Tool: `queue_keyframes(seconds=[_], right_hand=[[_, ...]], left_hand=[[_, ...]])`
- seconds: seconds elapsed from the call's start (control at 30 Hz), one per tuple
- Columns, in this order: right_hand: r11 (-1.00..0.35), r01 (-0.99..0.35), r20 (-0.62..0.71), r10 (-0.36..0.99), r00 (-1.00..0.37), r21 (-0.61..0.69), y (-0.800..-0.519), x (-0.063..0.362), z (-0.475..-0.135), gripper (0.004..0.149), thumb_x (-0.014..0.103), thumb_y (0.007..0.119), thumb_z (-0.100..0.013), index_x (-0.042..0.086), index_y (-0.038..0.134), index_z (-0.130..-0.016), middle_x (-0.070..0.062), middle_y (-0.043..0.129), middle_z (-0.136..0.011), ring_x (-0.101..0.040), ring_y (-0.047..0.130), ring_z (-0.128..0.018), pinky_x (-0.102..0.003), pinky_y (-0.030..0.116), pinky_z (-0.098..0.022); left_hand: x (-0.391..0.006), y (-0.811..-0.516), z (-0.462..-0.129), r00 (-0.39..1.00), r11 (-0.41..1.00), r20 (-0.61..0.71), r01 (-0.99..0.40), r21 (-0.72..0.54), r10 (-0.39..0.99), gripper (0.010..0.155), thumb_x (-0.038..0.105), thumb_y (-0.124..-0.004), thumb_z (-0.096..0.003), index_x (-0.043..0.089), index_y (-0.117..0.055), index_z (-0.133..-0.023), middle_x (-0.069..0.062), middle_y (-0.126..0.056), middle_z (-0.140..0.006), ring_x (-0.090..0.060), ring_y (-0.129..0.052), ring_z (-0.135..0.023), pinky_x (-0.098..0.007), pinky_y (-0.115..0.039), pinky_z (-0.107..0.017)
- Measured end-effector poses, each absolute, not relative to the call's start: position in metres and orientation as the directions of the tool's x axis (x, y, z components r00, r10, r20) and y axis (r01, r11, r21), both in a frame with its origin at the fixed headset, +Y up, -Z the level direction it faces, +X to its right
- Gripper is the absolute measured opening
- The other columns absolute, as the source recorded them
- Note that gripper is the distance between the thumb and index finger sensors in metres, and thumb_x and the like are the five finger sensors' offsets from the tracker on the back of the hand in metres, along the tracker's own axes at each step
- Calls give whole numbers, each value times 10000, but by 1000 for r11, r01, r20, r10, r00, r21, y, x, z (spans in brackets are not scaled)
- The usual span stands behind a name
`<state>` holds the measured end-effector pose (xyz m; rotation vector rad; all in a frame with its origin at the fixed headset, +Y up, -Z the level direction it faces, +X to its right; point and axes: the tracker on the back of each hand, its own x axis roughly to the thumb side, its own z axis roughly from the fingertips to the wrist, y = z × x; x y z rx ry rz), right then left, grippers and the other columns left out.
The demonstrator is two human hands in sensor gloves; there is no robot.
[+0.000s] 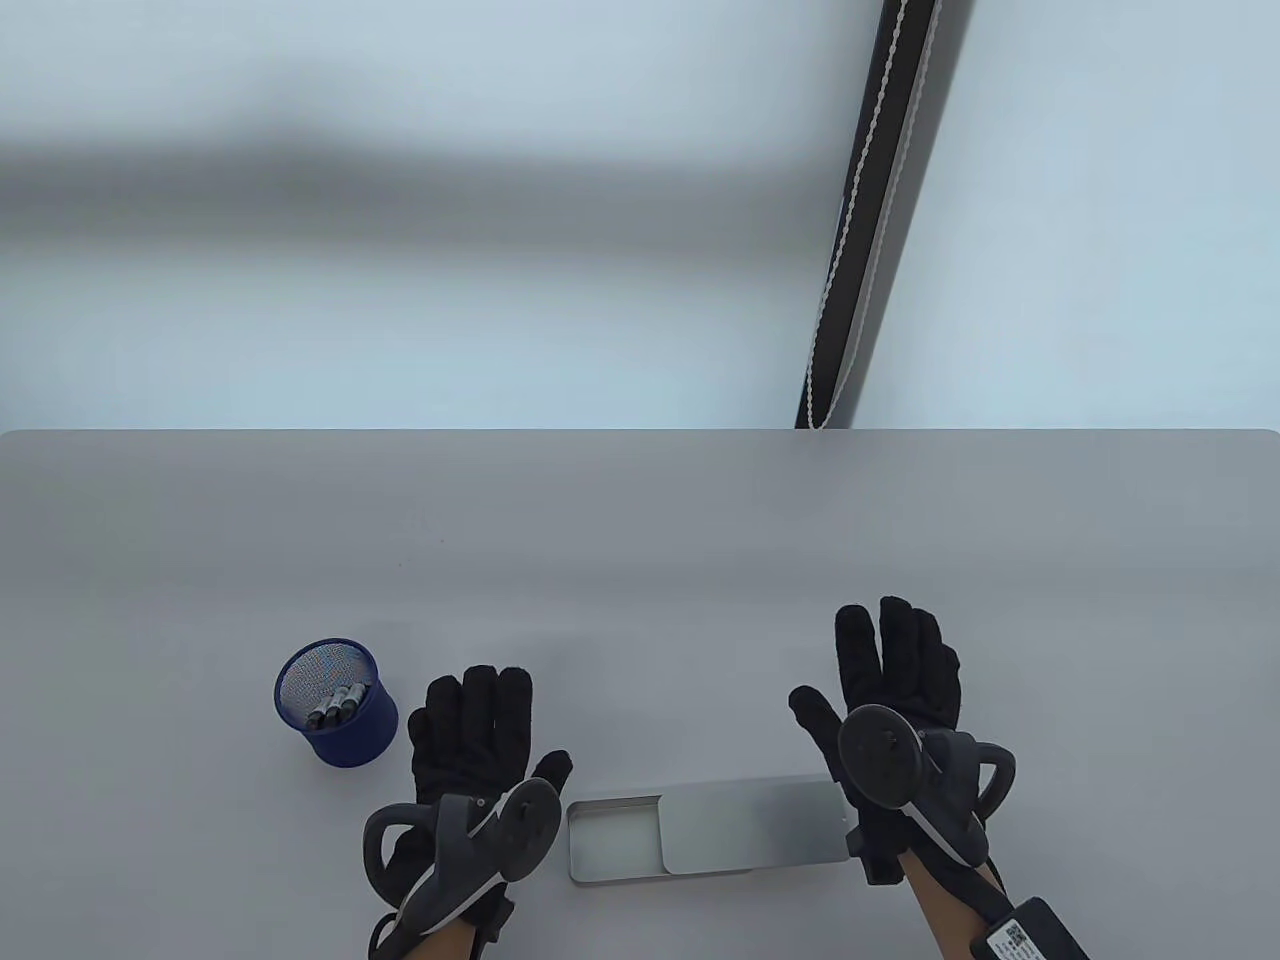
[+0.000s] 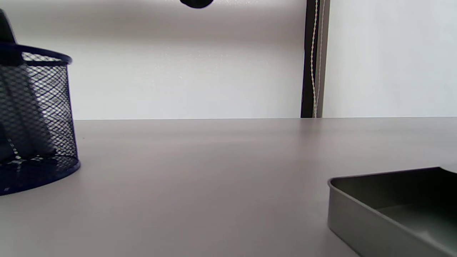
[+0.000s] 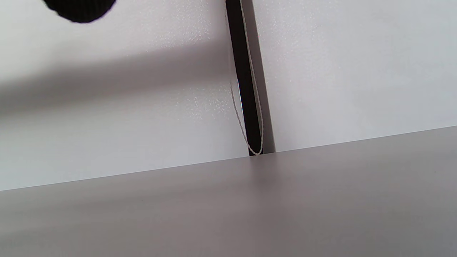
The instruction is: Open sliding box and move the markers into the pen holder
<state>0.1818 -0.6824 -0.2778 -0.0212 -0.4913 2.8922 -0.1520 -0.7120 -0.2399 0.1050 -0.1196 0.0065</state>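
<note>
The grey counter (image 1: 640, 560) meets a pale wall where a dark strip with a beaded cord (image 1: 850, 250) hangs. Near the front edge lies the metal sliding box (image 1: 700, 830), its lid (image 1: 755, 825) pushed rightward, leaving the left end uncovered. The right hand (image 1: 895, 690) and left hand (image 1: 470, 735) flank the box, fingers straight and spread, holding nothing. Left of them stands the blue mesh pen holder (image 1: 337, 716), with the markers (image 1: 338, 703) inside.

Three markers (image 1: 335, 703); one pen holder (image 1: 345, 735); one sliding box (image 1: 705, 830); two hands.
</note>
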Motion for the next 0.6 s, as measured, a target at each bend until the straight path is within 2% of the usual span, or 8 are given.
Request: queue_keyframes(seconds=[0.23, 0.6], right_hand=[[-961, -135, -2, 140, -990, -243, -705, 186, -282, 823, 627, 603, -396, 314, 172, -1024, -93, 51, -1071, -349, 107, -1035, -555, 211, -761], [-960, -141, -17, 150, -989, -241, -705, 191, -281, 823, 625, 602, -399, 312, 166, -1023, -99, 50, -1069, -355, 106, -1030, -561, 201, -757]], left_hand=[[-152, -714, -240, 993, 996, 122, -22, 90, 11, 815, 613, -438, -578, 153, -207, -1210, -219, -355, -1262, -529, -370, -1087, -616, -423, -782], [-150, -715, -241, 992, 996, 125, -2, 85, -9, 816, 614, -439, -576, 156, -209, -1210, -218, -352, -1262, -529, -366, -1087, -616, -421, -783]])
